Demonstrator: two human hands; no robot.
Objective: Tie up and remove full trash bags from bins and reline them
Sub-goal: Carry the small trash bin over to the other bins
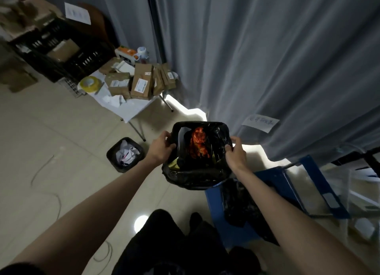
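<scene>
A black trash bag (197, 178) lines a bin on the floor in front of me, its rim folded over the bin's edge. Inside lies orange-red wrapper trash (198, 144) with some yellowish scraps. My left hand (162, 146) grips the bag's rim on the left side, fingers curled over the edge. My right hand (235, 151) pinches the rim on the right side. A second, smaller black bin (125, 154) stands to the left, filled with crumpled white paper. A loose black bag (238, 204) lies on a blue stool at my right.
The blue stool (213, 200) stands by my right leg. A low folding table (133, 110) with cardboard parcels and a tape roll is behind the bins. Grey curtains (267, 59) hang at the back right, black crates (61, 54) at the back left. Thin cables lie on the tiled floor.
</scene>
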